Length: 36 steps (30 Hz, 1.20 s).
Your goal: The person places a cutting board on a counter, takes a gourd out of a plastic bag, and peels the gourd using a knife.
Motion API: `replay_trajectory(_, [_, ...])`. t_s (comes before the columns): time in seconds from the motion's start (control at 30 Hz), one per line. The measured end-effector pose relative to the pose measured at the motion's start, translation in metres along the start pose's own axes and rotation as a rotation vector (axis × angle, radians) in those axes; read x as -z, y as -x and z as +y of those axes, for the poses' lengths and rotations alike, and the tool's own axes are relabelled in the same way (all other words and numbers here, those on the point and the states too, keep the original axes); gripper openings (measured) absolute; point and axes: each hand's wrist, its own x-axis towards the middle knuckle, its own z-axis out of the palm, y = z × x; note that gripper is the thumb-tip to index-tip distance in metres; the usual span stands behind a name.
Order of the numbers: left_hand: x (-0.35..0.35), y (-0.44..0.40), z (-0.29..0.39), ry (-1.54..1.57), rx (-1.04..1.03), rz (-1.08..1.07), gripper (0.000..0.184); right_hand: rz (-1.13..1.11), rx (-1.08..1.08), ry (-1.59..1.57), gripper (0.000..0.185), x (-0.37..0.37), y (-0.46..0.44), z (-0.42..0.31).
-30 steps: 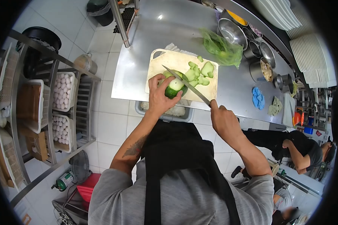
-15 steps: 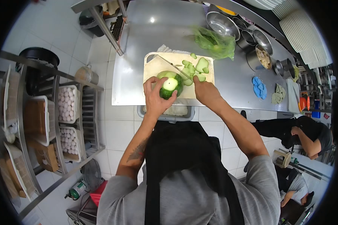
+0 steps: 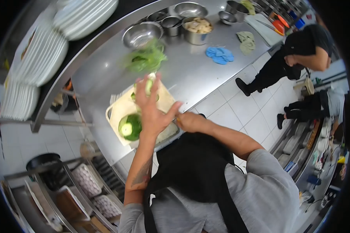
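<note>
Reaching over cut pieces [image 3: 149,87] | left hand [image 3: 153,116], contact unclear | round vegetable [image 3: 135,127] released

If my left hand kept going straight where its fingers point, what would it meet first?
Likely the green plastic bag ahead of your left hand. Pale cut pieces show between its fingers, though depth is unclear.

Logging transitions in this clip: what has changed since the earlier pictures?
The left hand let go of the green vegetable and moved across to spread over the cut pieces. The closed right hand drew back off the cutting board, what looks like the knife's handle showing. The view turned. The vegetable stays on the board.
</note>
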Motion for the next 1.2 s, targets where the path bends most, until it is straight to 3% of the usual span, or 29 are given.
replay_trajectory(0.13, [-0.117, -0.092, 0.051, -0.081, -0.266, -0.257, 0.079, -0.012, 0.085, -0.007, 0.042, 0.006, 0.014, 0.024])
replay_trajectory(0.27, [-0.271, -0.159, 0.052, -0.186, -0.351, -0.560, 0.066, -0.048, 0.173, -0.006, 0.041, 0.022, 0.036, 0.065])
replay_trajectory(0.4, [-0.381, -0.201, 0.017, -0.404, -0.282, -0.559, 0.064, -0.061, 0.172, -0.046, 0.043, 0.043, 0.064, 0.109])
replay_trajectory(0.47, [-0.403, -0.210, -0.001, -0.272, -0.007, -0.676, 0.060, -0.118, 0.141, -0.072, 0.044, 0.054, 0.069, 0.130])
replay_trajectory(0.6, [-0.383, -0.229, 0.005, -0.165, 0.150, -0.658, 0.055, -0.123, 0.193, -0.115, 0.043, 0.060, 0.073, 0.162])
replay_trajectory(0.67, [-0.336, -0.242, 0.034, -0.168, 0.321, -0.633, 0.035, -0.141, 0.223, -0.107, 0.041, 0.063, 0.067, 0.173])
replay_trajectory(0.7, [-0.316, -0.247, 0.036, -0.177, 0.333, -0.625, 0.035, -0.145, 0.266, -0.107, 0.039, 0.060, 0.061, 0.176])
replay_trajectory(0.8, [-0.265, -0.250, 0.032, -0.182, 0.275, -0.640, 0.040, -0.177, 0.340, -0.099, 0.037, 0.077, 0.050, 0.168])
replay_trajectory(0.87, [-0.247, -0.246, 0.030, -0.529, 0.089, -0.354, 0.046, -0.202, 0.356, -0.091, 0.036, 0.084, 0.043, 0.162])
replay_trajectory(1.0, [-0.249, -0.230, 0.016, -0.488, 0.120, -0.411, 0.053, -0.282, 0.399, -0.063, 0.039, 0.084, 0.032, 0.158])
replay_trajectory(1.07, [-0.270, -0.212, 0.018, -0.618, 0.332, -0.636, 0.048, -0.295, 0.406, -0.061, 0.040, 0.081, 0.033, 0.158])
replay_trajectory(1.1, [-0.286, -0.208, 0.016, -0.612, 0.316, -0.653, 0.048, -0.288, 0.404, -0.078, 0.041, 0.077, 0.036, 0.160])
replay_trajectory(1.17, [-0.332, -0.206, 0.021, -0.562, -0.027, -0.299, 0.049, -0.287, 0.383, -0.110, 0.041, 0.082, 0.043, 0.168])
replay_trajectory(1.2, [-0.360, -0.215, 0.038, -0.378, -0.096, -0.344, 0.049, -0.281, 0.357, -0.117, 0.041, 0.084, 0.045, 0.168])
